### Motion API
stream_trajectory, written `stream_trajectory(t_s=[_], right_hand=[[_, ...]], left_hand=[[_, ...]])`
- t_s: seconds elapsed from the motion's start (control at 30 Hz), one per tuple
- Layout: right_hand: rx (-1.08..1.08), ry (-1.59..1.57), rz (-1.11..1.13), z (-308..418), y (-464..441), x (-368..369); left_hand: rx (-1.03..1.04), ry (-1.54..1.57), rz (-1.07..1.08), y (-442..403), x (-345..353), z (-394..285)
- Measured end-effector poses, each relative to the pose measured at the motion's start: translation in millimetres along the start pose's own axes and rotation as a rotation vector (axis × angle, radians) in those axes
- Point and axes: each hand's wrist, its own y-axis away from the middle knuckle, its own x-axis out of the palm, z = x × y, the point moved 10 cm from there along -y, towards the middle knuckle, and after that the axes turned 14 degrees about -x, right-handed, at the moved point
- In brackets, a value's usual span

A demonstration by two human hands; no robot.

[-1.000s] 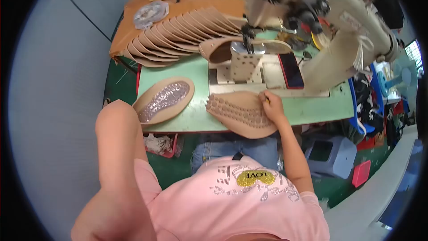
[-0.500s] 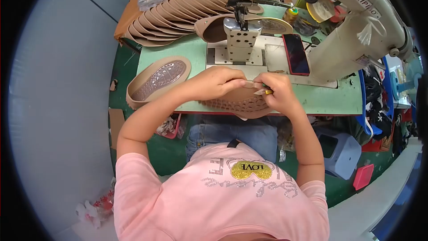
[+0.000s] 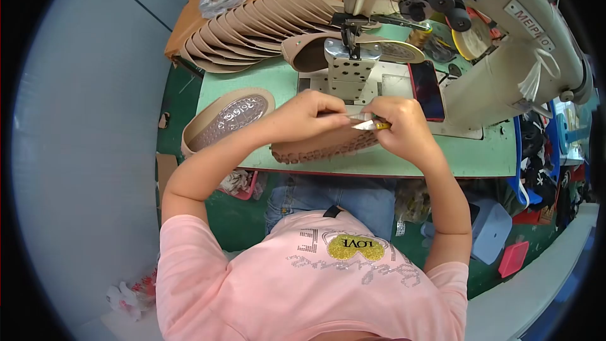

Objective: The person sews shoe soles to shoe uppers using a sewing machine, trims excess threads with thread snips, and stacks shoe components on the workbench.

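Both my hands are around a tan shoe [image 3: 319, 145], its knobbly sole side turned toward me above the table's front edge. My left hand [image 3: 309, 115] is closed on the shoe's upper rim, thumb and fingers pinching it. At the rim's right end, my right hand [image 3: 404, 125] is closed around a small cutter [image 3: 364, 125] with a pointed, shiny blade and a yellow part. The blade points left toward my left fingertips, close to the rim. Its full shape is hidden in my fist. Beside my left forearm lies another tan shoe [image 3: 192, 123] with a clear patterned sole.
A post-bed sewing machine [image 3: 530, 31] rises ahead, with a tan shoe piece [image 3: 306, 50] at its post. Overlapping tan shoe parts [image 3: 252, 31] lie behind left. A phone [image 3: 427, 91] rests on the green table [image 3: 454, 155]. A blue stool [image 3: 489, 230] stands below right.
The shoe has tilted, its knobbly side now seen more edge-on. My right hand has turned slightly, and the cutter's blade lies flatter and further left. The view has shifted a little.
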Motion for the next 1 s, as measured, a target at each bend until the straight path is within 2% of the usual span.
stream_trajectory(t_s=[0.1,0.13,0.17,0.23,0.33,0.43,0.7,0.8,1.0], right_hand=[[0.038,0.080,-0.043,-13,-6,-10],[0.066,0.110,-0.051,-21,-8,-15],[0.118,0.167,-0.110,-28,-8,-31],[0.068,-0.045,-0.275,-30,-11,-55],[-0.064,0.100,-0.189,-24,-17,-54],[0.000,0.152,-0.171,-38,-14,-50],[-0.054,0.192,-0.209,-41,-24,-51],[-0.014,0.159,-0.205,-44,-23,-51],[-0.011,0.169,-0.196,-45,-25,-53]], left_hand=[[0.015,-0.059,-0.086,-1,-27,-7],[0.111,-0.042,-0.144,-3,-40,-13],[0.050,-0.034,-0.151,-7,-50,-11],[-0.070,-0.015,-0.164,-14,-70,-14],[-0.056,0.002,-0.185,-35,-80,-6],[-0.107,-0.031,-0.222,-47,-89,-3],[-0.174,-0.031,-0.214,-53,-97,3],[-0.164,-0.072,-0.265,-53,-98,3],[-0.150,-0.078,-0.235,-55,-97,-1]])
